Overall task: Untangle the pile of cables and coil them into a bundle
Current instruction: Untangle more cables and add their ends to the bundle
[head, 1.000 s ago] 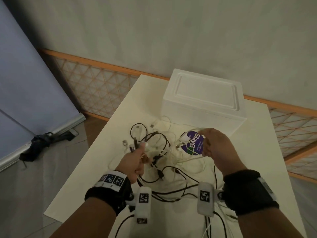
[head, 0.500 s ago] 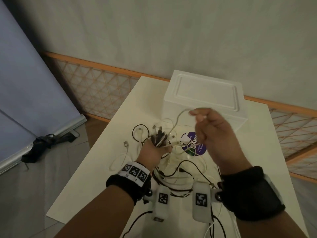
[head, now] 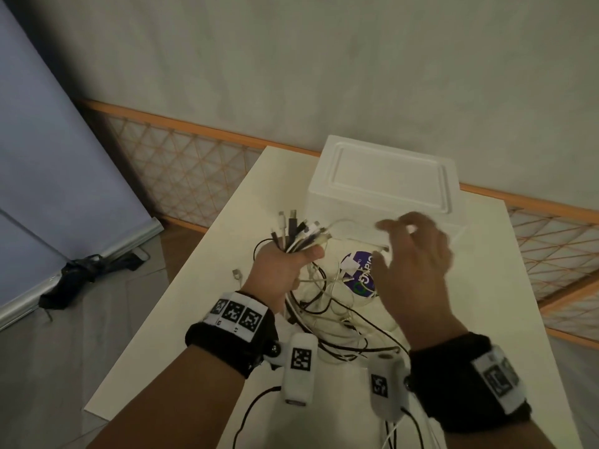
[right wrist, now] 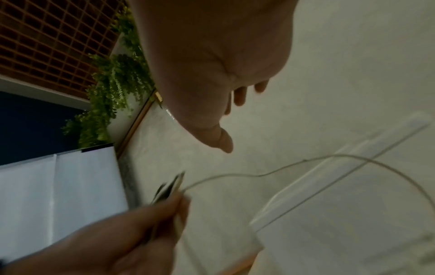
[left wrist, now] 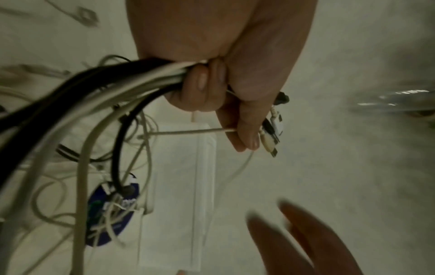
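My left hand (head: 285, 264) is raised above the white table (head: 194, 306) and grips a bunch of black and white cable ends (head: 298, 233), whose plugs stick up past my fingers (left wrist: 200, 83). The rest of the cables (head: 330, 315) hang from it in a tangle down to the table. A thin white cable (right wrist: 282, 169) arcs from the bunch towards the box. My right hand (head: 411, 254) hovers to the right of the bunch, blurred, with its fingers spread and nothing in it.
A white foam box (head: 385, 189) with a lid stands at the back of the table. A round purple sticker (head: 363, 273) lies under the cables. An orange lattice rail (head: 181, 170) runs behind the table, and a grey screen (head: 48, 157) stands at the left.
My left hand has gathered the plug ends and lifted them. My right hand has let go of the thin white cable it was pulling up and has opened.
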The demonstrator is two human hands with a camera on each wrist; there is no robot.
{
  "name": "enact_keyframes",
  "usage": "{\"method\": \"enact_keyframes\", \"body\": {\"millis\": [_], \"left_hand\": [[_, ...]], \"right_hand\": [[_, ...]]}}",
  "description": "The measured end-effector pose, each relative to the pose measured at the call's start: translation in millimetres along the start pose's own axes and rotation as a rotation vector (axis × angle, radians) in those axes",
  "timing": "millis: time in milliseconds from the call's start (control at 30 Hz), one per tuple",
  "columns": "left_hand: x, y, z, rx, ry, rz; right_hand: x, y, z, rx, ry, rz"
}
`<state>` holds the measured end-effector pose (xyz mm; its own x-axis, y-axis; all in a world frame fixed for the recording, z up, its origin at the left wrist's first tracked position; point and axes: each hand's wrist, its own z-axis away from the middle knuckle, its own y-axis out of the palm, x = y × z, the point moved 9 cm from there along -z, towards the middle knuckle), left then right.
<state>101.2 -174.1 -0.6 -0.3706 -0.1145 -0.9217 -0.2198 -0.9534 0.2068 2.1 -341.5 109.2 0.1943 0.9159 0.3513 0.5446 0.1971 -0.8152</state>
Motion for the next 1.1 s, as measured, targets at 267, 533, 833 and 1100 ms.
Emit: {"method": "enact_keyframes", "body": {"millis": [267,533,833,1100], "left_hand": [[-22.5,34.2,23.2,0.256,0.116,0.010],[4.0,19.6,15.0,0.226,0.118,-0.258],[30.4,-28.8,-10.3,-0.016,0.076,-0.665],[26.3,-13.1,11.5,0.053,-0.144,0.149]], "right_hand": [[36.8,82.4,20.6,0.649,-0.003,-0.441],[22.9,38.0,1.8,0.293,0.054,-0.669],[-20.2,-15.5,-12.9,-0.108,0.331,-1.026],[-6.6,0.2,-14.5,0.075,0.274,-1.074]]}}
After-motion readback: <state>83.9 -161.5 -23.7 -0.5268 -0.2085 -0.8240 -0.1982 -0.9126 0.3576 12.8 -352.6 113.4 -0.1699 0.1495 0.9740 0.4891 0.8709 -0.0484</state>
